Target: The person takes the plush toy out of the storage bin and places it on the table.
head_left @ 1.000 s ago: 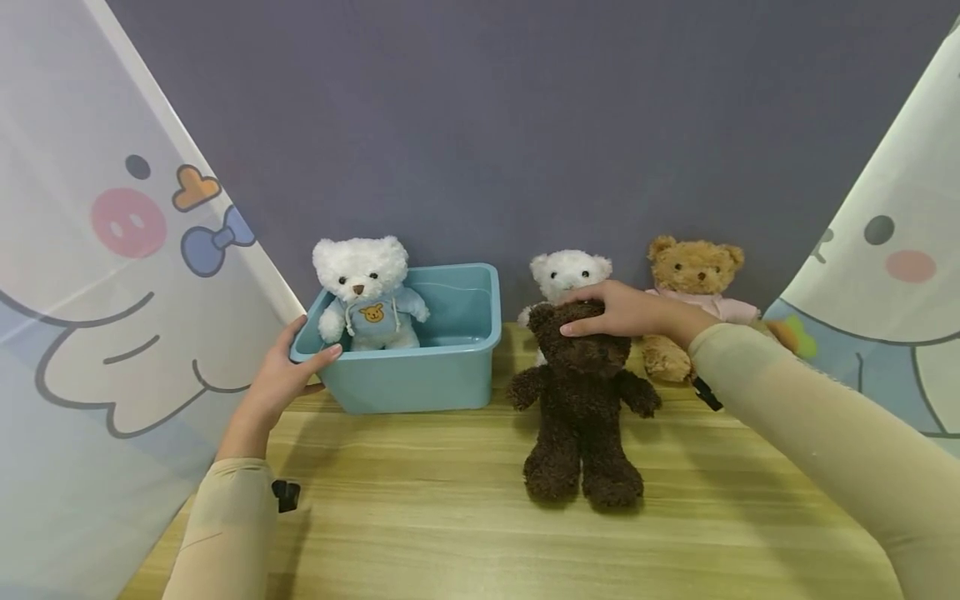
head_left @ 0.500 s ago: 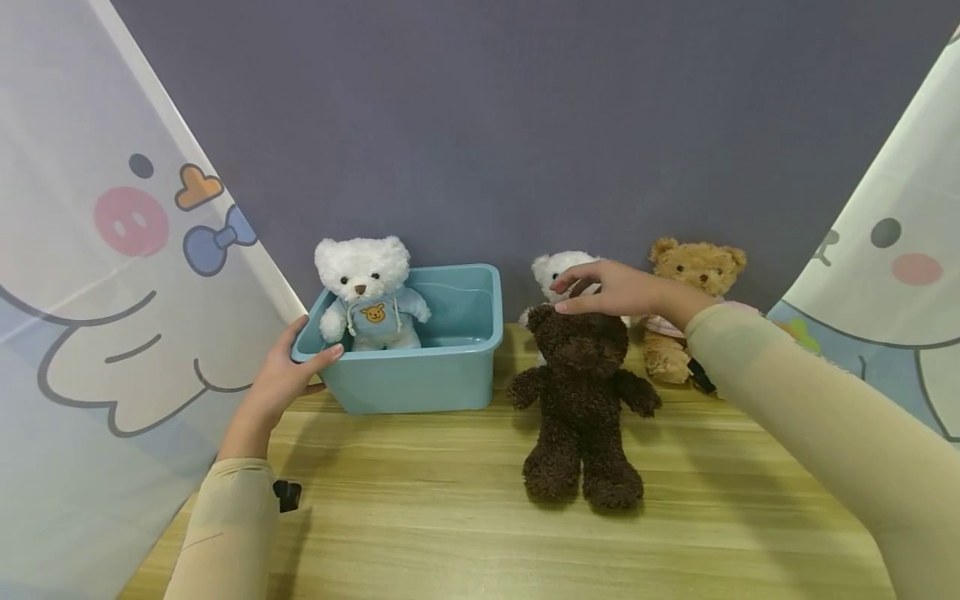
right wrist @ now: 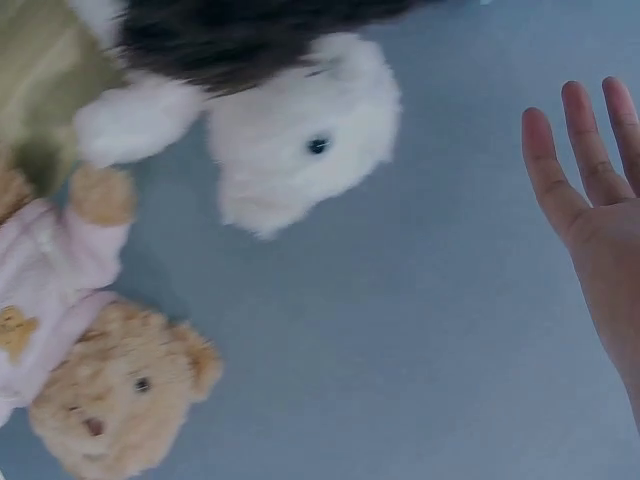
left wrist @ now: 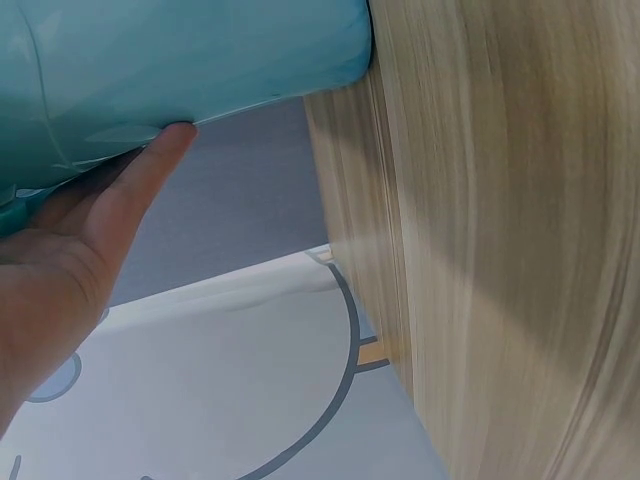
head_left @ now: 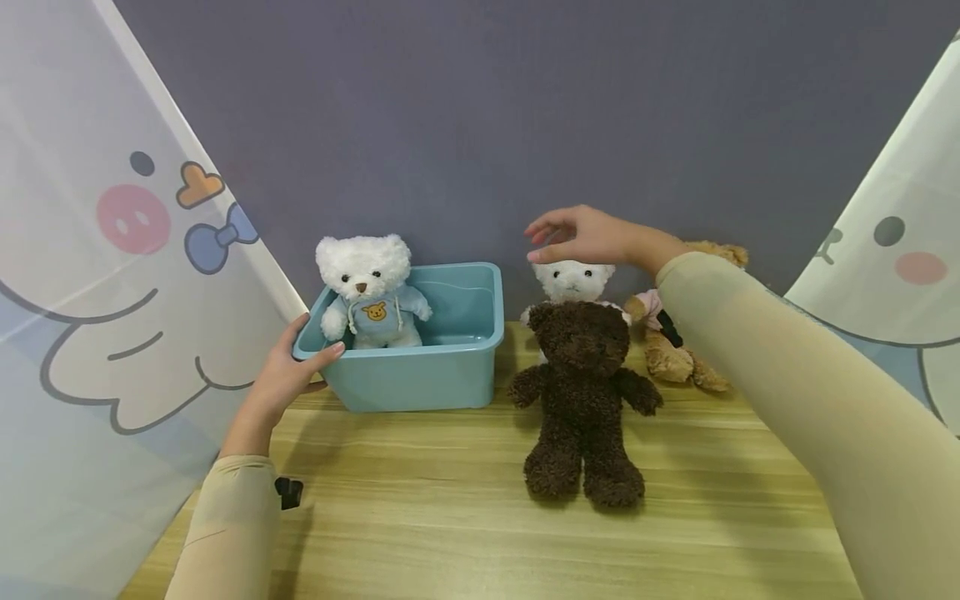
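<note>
My left hand (head_left: 283, 375) holds the left front corner of a light blue plastic bin (head_left: 420, 379), its thumb near the front rim and fingers along the left side. In the left wrist view, a finger (left wrist: 140, 190) lies against the bin wall. A white teddy bear (head_left: 363, 267) in a blue hoodie sits in the bin's left part. Above another white plush (head_left: 573, 280), my right hand (head_left: 585, 236) is raised with its fingers loosely spread and nothing in them. A dark brown teddy bear (head_left: 581, 400) leans in front of that plush, hiding most of its body.
At the back right, a tan teddy bear (right wrist: 120, 390) in a pink top is partly behind my right forearm in the head view. A grey backdrop (head_left: 480, 125) rises behind the wooden table (head_left: 420, 517). Printed white curtains (head_left: 97, 300) flank both sides.
My right hand has left the brown bear's head and moved up and back, now above the white plush behind it. The brown bear stays in place, and my left hand remains on the bin.
</note>
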Demonstrator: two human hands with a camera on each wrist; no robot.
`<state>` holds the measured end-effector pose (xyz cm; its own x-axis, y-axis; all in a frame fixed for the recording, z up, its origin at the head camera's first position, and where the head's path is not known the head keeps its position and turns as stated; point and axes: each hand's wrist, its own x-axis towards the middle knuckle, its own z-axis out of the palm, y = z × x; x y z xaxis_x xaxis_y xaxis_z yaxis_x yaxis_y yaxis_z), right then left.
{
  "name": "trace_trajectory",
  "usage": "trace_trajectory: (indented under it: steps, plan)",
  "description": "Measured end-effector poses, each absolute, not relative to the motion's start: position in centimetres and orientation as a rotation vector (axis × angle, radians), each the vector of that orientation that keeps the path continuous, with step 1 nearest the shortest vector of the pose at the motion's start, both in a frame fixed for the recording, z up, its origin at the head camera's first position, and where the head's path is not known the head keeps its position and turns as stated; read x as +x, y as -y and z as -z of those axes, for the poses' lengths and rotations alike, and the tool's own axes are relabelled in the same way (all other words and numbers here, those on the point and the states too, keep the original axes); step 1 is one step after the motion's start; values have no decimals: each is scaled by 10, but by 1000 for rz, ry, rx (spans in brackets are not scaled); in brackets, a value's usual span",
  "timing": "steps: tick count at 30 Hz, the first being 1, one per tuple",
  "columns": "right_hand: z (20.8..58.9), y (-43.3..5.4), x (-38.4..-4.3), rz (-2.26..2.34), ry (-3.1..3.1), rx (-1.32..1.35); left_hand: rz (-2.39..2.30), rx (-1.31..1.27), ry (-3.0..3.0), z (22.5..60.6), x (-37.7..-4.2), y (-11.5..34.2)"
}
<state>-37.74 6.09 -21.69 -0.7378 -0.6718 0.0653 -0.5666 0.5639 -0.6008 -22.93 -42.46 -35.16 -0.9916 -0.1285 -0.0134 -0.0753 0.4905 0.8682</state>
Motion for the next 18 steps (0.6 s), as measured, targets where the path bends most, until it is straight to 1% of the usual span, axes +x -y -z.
trace_trajectory:
  steps: [9, 18]
  plan:
    - [192, -8, -375, 941, -2550, -1076, 1553, 167, 2666, 349, -230, 423]
    - [191, 43, -372, 962, -2529, -1155, 1565, 165, 2673, 349, -229, 422]
